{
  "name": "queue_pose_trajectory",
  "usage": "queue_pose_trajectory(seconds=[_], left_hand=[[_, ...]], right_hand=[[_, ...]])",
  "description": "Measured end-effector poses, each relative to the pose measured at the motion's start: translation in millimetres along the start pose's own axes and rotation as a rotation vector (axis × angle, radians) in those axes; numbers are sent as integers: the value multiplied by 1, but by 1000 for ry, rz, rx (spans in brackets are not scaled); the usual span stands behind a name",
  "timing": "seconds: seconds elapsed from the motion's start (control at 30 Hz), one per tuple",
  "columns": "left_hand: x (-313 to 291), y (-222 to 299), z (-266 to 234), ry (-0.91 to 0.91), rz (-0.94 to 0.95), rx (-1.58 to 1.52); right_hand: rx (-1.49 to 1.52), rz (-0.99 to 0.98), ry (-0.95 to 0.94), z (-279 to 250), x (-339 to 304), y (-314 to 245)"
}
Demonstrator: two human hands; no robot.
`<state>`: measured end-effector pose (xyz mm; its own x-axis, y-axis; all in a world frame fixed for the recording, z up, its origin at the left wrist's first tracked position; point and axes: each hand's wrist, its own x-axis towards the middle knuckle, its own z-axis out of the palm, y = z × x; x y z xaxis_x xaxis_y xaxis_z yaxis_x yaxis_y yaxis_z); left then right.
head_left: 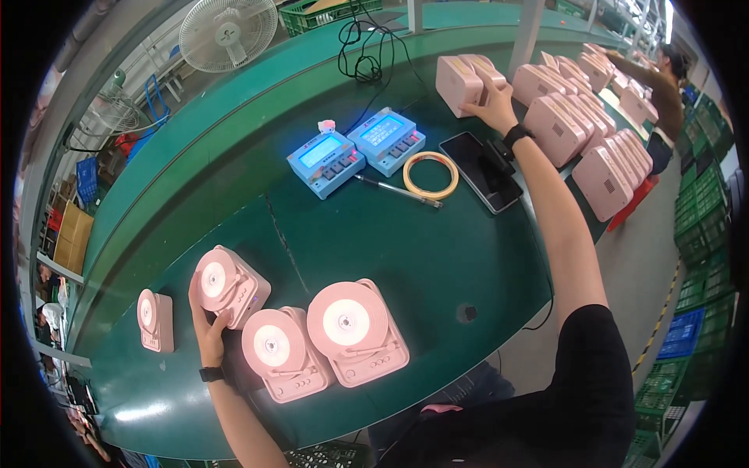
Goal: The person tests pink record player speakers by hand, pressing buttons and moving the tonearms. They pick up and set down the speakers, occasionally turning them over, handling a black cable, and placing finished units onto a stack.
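My left hand (209, 331) is wrapped round a pink mini record player (242, 295), tilted up with its round turntable face showing. Two more pink record players (343, 324) lie face up just right of it, and another (156, 320) stands to its left. At the far right my right hand (493, 108) reaches out and grips one of a pair of upright pink record players (459, 84), fingers over its top. A dark phone-like device (480, 171) lies flat below that hand.
Two blue boxes with lit screens (324, 160) stand mid-table, cables behind them. A yellow tape roll (431, 175) and a pen (398, 190) lie before them. Rows of pink players (558, 125) line the right side; a person (663, 93) works beyond. A fan (228, 33) stands at the back.
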<state>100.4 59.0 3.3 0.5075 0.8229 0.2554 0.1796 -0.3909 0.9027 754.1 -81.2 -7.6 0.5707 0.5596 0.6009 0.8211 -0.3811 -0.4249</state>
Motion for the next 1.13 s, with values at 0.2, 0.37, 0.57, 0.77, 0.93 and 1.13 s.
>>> queue_pose_trajectory(seconds=[0.2, 0.37, 0.57, 0.77, 0.93, 1.13], left_hand=[[-1, 2, 4, 7, -35, -30], [-8, 12, 2, 55, -77, 2], [1, 1, 4, 27, -22, -14], [7, -2, 3, 23, 9, -19], [-5, -10, -10, 48, 29, -22], [2, -19, -7, 55, 114, 93]], right_hand=[[-59, 127, -39, 25, 46, 20], [-290, 136, -166, 64, 70, 18], [1, -30, -569, 57, 91, 78], [238, -94, -410, -47, -6, -64], [653, -437, -803, -131, -169, -237], [408, -644, -869, -119, -242, -290]])
